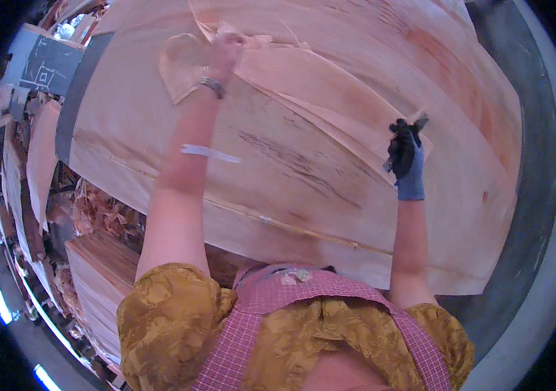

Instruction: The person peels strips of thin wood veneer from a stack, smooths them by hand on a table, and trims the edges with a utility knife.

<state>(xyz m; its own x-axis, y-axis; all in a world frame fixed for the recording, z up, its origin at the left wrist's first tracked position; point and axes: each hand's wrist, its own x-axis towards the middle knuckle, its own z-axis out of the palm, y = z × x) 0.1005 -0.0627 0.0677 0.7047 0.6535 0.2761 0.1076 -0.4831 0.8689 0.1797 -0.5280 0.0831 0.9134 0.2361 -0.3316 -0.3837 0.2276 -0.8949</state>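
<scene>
A large pale sheet of wood veneer (pixel 278 163) with dark streaks spreads out before me. Across its upper part lies a loose, lighter veneer strip (pixel 317 94), creased and folded at its left end. My left hand (pixel 225 52), bare and slightly blurred, is closed on that folded end. A metal-coloured band circles the wrist, and a whitish strip of tape (pixel 209 153) sticks to the forearm. My right hand (pixel 408 150) wears a blue glove with a black palm. Its fingers are curled at the strip's right end; a small greyish piece juts beside them, its kind unclear.
A dark board with white markings (pixel 53 65) stands at the upper left. Below it are veneer scraps (pixel 105 212) and a stack of sheets (pixel 102 277). Grey floor (pixel 525 215) runs along the right. A narrow tan seam (pixel 278 223) crosses the near part of the big sheet.
</scene>
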